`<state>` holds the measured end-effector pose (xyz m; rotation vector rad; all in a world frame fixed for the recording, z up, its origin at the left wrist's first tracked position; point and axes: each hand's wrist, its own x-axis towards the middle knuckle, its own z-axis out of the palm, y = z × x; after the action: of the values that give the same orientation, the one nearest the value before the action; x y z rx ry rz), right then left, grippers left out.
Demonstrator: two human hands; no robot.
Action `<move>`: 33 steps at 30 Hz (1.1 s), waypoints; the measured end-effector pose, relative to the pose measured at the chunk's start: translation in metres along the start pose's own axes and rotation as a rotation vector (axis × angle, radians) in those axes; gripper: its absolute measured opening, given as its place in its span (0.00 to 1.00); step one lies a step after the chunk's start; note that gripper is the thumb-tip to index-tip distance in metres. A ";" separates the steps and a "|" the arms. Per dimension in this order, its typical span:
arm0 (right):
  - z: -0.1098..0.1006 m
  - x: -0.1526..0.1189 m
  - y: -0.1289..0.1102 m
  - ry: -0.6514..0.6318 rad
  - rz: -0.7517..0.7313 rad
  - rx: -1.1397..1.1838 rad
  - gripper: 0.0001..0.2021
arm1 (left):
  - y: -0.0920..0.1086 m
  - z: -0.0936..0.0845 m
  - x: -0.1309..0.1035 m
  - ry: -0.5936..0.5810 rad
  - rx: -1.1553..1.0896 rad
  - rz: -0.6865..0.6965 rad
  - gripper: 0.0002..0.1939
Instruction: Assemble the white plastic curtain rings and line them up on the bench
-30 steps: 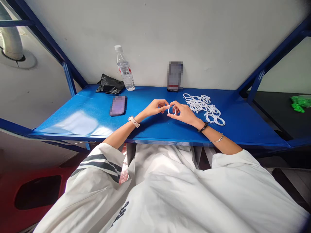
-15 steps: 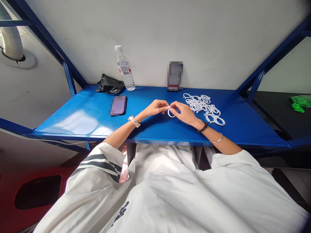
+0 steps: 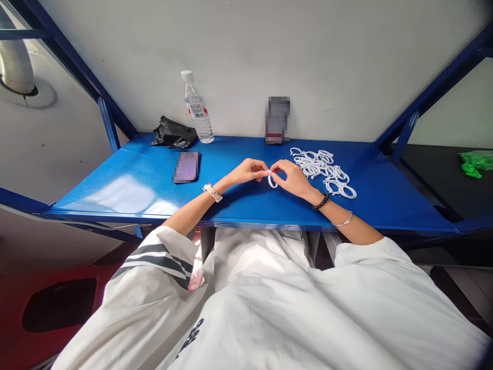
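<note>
White and slim, one ring [image 3: 270, 181] sits directly between the two hands, in front of the person's body and over the blue table [image 3: 239, 208]. The left hand [image 3: 248, 171] pinches its upper edge from the left with thumb and finger; the right hand [image 3: 291, 179] grips the same upper part from the right, so the fingertips nearly meet. From there the loop hangs toward the body, seen at a slant, its longer visible axis running roughly away from the fingertips. Whether its lower edge touches the tabletop, I cannot tell. A pile of similar rings [image 3: 310, 168] lies just beyond and to the right of the right hand, which is clearly the nearer one.
</note>
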<state>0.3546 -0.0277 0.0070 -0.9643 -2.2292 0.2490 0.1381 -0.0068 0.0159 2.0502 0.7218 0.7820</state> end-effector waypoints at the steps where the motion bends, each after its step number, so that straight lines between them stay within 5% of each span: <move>1: 0.000 0.000 0.000 0.001 -0.003 -0.001 0.04 | 0.000 0.000 0.000 0.002 -0.004 0.001 0.28; 33: -0.001 0.002 -0.003 0.016 0.030 0.146 0.07 | -0.002 0.001 0.002 -0.011 -0.083 -0.040 0.29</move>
<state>0.3518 -0.0284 0.0101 -0.9181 -2.1505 0.4111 0.1396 -0.0053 0.0142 1.9585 0.7112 0.7650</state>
